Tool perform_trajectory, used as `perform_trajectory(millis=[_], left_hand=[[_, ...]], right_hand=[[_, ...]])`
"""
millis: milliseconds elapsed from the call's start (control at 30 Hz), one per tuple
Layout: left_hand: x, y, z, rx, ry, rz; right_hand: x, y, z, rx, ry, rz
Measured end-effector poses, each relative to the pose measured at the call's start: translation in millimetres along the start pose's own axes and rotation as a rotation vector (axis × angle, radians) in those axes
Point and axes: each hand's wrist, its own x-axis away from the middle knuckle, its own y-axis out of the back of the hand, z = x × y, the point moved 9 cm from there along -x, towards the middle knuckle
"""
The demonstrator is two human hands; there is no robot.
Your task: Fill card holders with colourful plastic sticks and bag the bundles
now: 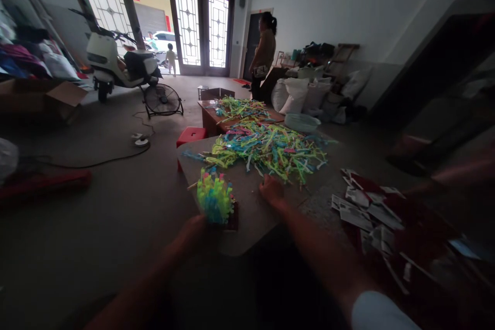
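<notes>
My left hand (192,233) is closed around the base of a bundle of neon green, blue and pink strips (214,197) standing upright at the near edge of a grey table (251,206). My right hand (271,190) rests on the table at the near side of a big loose pile of the same coloured strips (266,148). Its fingers are curled down at the pile's edge, and whether they hold a strip I cannot make out.
Printed cards (365,209) lie scattered at the right. Behind stand a second table with strips (240,109), a red stool (191,135), a floor fan (162,100), a scooter (116,64), sacks (305,94), and a person (264,54) near the doors.
</notes>
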Motion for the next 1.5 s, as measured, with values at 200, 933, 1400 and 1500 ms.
perform_trajectory(millis=[200,933,1400,1500], left_hand=[[3,5.5,-9,-0.162,0.047,0.008],[6,13.4,-22,-0.187,0.079,-0.037],[6,15.0,-28,-0.220,0.103,-0.004],[6,14.9,-28,-0.231,0.110,0.006]], right_hand=[[46,-18,42,-0.094,0.282,0.125],[28,-1,-10,0.006,0.214,0.134],[137,-20,68,-0.671,0.259,0.101],[139,-18,72,-0.553,0.298,0.091]])
